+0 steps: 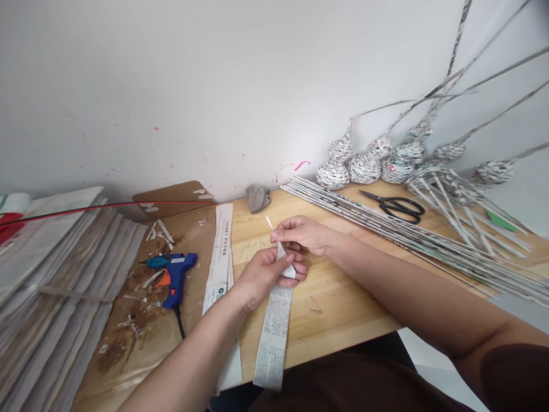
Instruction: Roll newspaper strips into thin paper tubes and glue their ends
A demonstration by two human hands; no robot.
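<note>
A long strip of printed newspaper (275, 326) hangs from my left hand (268, 274), its lower end reaching past the table's front edge. The thumb of that hand presses the strip against the fingers, where the paper is folded to a point. Just above, my right hand (302, 234) pinches the thin rolled tip of the same paper between thumb and forefinger. A short white end of the roll (269, 222) sticks out beyond the fingertips.
Left of the hands are flat paper strips (222, 246), a blue glue gun (175, 277) and stacked newspaper (77, 286). Rolled paper sticks (369, 226), black scissors (398, 207) and woven gourd shapes (364, 167) lie to the right. A grey lump (258, 198) sits by the wall.
</note>
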